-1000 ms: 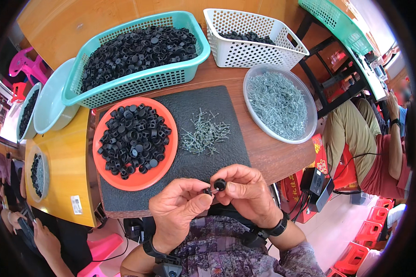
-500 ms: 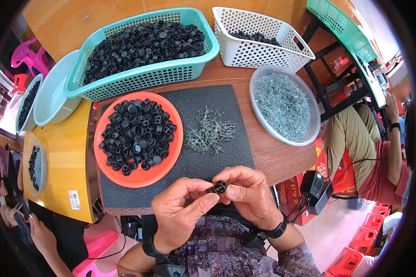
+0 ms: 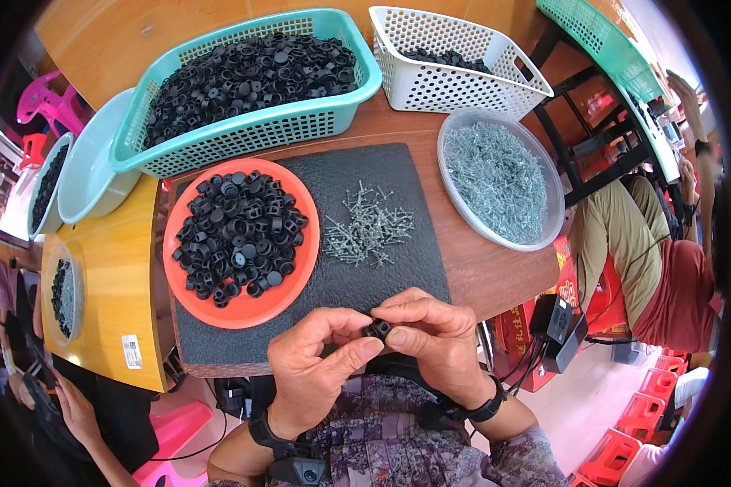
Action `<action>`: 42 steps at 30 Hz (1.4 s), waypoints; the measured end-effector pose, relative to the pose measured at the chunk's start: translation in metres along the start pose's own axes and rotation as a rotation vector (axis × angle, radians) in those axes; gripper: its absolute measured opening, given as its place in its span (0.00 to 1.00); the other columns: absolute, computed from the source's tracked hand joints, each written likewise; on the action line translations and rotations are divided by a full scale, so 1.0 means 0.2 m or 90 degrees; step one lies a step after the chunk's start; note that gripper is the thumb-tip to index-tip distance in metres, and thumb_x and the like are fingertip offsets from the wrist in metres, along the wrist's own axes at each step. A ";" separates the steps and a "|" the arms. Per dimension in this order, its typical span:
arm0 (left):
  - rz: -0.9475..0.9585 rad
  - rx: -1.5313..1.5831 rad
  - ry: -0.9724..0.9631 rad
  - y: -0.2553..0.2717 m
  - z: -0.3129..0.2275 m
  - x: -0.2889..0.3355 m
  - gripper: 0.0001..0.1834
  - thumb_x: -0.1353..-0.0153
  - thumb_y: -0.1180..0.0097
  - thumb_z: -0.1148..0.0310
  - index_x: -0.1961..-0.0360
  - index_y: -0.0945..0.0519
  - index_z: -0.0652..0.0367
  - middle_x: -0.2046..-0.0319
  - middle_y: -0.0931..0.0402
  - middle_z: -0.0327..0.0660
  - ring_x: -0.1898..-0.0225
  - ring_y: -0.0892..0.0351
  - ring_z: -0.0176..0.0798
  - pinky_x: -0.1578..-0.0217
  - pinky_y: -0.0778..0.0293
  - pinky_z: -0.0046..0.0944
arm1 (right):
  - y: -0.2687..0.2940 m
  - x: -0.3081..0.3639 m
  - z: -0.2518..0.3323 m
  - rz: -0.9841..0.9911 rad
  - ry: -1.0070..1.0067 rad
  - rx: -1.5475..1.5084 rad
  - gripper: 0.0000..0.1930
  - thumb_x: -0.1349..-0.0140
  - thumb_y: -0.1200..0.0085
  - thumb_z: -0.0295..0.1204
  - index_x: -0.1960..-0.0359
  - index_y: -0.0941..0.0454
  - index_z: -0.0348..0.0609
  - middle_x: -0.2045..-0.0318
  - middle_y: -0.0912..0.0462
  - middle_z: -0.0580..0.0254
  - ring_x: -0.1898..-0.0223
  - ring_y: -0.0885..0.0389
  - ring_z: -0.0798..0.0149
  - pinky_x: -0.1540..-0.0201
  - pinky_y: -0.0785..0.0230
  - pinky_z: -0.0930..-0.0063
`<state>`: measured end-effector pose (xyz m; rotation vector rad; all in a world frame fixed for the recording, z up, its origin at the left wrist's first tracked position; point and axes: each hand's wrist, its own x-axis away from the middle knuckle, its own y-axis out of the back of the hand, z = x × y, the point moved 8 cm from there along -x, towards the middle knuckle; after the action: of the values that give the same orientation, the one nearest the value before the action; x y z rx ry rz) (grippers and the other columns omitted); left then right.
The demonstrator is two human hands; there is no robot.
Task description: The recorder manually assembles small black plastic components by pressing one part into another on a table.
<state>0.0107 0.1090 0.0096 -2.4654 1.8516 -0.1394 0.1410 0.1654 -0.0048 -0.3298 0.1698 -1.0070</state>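
Observation:
Above the near edge of a dark mat (image 3: pixel 288 331), my hands meet around one small round black plastic part (image 3: pixel 378 328). My left hand (image 3: pixel 321 369) pinches its left side between thumb and fingers. From the other side, the thumb and fingertips of my right hand (image 3: pixel 432 345) grip it too. Fingers cover much of the part, and whether a screw is in it I cannot tell. Beyond my left hand sits an orange-red bowl (image 3: pixel 300 296) heaped with similar black parts (image 3: pixel 240 231). A loose pile of silvery screws (image 3: pixel 369 227) lies on the mat to its right.
A clear round tub (image 3: pixel 551 231) of screws stands to the right. At the back are a teal basket (image 3: pixel 244 140) full of black parts and a white basket (image 3: pixel 451 91) holding fewer. A yellow table (image 3: pixel 114 300) adjoins on the left. Other people sit on both sides.
The black part has been turned between my fingers, and my right fingertips have shifted on it. At the far right, another person's arm has gone up.

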 end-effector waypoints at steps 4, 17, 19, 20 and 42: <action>0.015 0.096 0.026 -0.01 0.01 -0.01 0.13 0.49 0.37 0.79 0.61 0.24 0.66 0.74 0.24 0.37 0.74 0.25 0.25 0.76 0.28 0.24 | 0.00 0.01 0.01 -0.004 0.006 0.008 0.14 0.46 0.45 0.15 0.57 0.20 0.38 0.63 0.23 0.63 0.64 0.24 0.75 0.61 0.30 0.84; 0.093 0.091 0.075 -0.05 0.04 -0.03 0.20 0.51 0.36 0.80 0.55 0.23 0.67 0.73 0.24 0.37 0.75 0.26 0.25 0.77 0.27 0.24 | 0.03 0.01 0.04 -0.007 0.057 0.018 0.09 0.48 0.44 0.12 0.66 0.20 0.36 0.63 0.21 0.58 0.63 0.23 0.72 0.60 0.28 0.81; 0.094 0.078 0.061 -0.05 0.04 -0.03 0.19 0.52 0.35 0.79 0.56 0.22 0.66 0.73 0.24 0.38 0.75 0.26 0.25 0.77 0.27 0.24 | 0.02 0.01 0.03 -0.005 0.059 0.016 0.09 0.48 0.44 0.12 0.66 0.20 0.36 0.63 0.21 0.58 0.63 0.23 0.72 0.60 0.27 0.80; 0.097 0.067 0.047 -0.05 0.04 -0.04 0.19 0.52 0.35 0.78 0.57 0.22 0.65 0.74 0.23 0.38 0.75 0.26 0.25 0.78 0.27 0.24 | 0.03 0.02 0.02 -0.014 0.047 0.006 0.09 0.48 0.44 0.12 0.66 0.19 0.36 0.64 0.22 0.59 0.63 0.23 0.72 0.60 0.28 0.80; 0.084 -0.035 0.002 -0.05 0.02 -0.05 0.16 0.55 0.32 0.74 0.63 0.20 0.66 0.76 0.27 0.33 0.75 0.31 0.24 0.75 0.34 0.24 | 0.04 0.02 -0.05 -0.050 0.006 -0.077 0.07 0.48 0.43 0.14 0.68 0.20 0.35 0.66 0.23 0.61 0.65 0.23 0.72 0.61 0.28 0.81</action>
<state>0.0180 0.1219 0.0071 -2.3686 2.0400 -0.0880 0.1473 0.1648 -0.0169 -0.4445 0.2284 -1.0789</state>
